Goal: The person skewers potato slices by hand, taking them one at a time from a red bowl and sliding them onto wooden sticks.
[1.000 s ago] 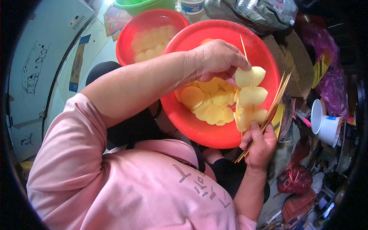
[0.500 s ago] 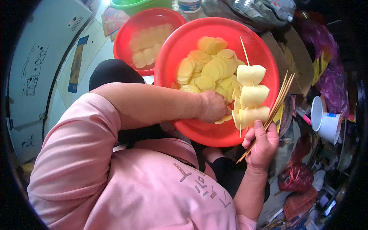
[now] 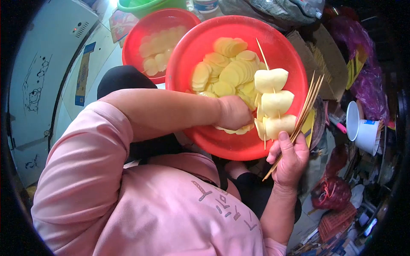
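A large red basin holds a pile of thin, round, pale yellow slices. My left hand reaches down into the slices, its back upward; its fingertips are hidden. My right hand, closed at the basin's right edge, grips a fanned bundle of thin wooden skewers. Just above its thumb, thick stacks of pale slices are threaded on skewers, with one bare tip pointing up. Smaller threaded pieces stand beside them, between my hands.
A smaller red basin with pale slices sits behind at the left, near a green tub. At the right are cardboard, purple plastic, a white container and a red net bag. My knee is left of the basin.
My left hand has shifted slightly left and up among the slices, with its back turned more upward. The threaded slices have moved a little left; my right hand keeps its grip on the skewers.
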Demonstrator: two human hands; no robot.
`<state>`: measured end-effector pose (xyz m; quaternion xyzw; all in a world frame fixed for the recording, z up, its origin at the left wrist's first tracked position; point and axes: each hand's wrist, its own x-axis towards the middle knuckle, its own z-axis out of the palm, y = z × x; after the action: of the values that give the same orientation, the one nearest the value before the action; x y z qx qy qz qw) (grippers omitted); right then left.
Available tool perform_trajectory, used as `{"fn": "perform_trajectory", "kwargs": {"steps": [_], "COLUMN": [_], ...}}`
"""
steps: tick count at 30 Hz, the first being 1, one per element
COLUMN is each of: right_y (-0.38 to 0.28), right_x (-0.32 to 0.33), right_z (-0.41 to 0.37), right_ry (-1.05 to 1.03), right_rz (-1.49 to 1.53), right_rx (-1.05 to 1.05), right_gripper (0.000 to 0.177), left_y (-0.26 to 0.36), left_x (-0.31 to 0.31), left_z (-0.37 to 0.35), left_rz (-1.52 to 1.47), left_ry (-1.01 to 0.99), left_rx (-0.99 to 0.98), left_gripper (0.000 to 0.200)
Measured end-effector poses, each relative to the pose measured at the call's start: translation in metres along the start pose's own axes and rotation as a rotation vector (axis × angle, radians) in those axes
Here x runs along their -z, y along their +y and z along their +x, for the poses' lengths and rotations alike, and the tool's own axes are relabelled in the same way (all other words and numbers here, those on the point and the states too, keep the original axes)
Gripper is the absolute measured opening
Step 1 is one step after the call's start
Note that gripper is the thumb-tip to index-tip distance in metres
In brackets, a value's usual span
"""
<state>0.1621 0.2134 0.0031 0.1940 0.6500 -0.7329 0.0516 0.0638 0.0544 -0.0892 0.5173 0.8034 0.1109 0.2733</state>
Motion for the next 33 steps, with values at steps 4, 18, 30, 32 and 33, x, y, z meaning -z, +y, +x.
{"fn": "perform_trajectory", "kwargs": {"steps": [4, 18, 30, 32, 33], "right_y": [0.0, -0.004, -0.003, -0.004, -0.004], "right_x": [-0.003, -0.002, -0.001, 0.0, 0.0], "right_z": [-0.002, 0.002, 0.003, 0.003, 0.003], "right_ry": [-0.001, -0.012, -0.03, -0.019, -0.02], "right_rz": [0.01, -0.007, -0.005, -0.011, -0.014], "right_rx": [-0.005, -0.029, -0.042, -0.045, -0.041], "right_gripper": [0.016, 0.014, 0.014, 0.014, 0.014], "left_y": [-0.017, -0.042, 0.013, 0.014, 0.014], "left_x": [0.011, 0.058, 0.02, 0.017, 0.02], "left_z": [-0.01, -0.028, -0.008, -0.004, -0.005], "left_rz": [-0.024, 0.007, 0.195, 0.099, 0.101], "left_ry": [-0.01, 0.054, -0.072, -0.087, -0.087], "left_rx": [-0.061, 0.561, 0.234, 0.283, 0.281], "left_gripper": [0.022, 0.025, 0.027, 0.022, 0.022]}}
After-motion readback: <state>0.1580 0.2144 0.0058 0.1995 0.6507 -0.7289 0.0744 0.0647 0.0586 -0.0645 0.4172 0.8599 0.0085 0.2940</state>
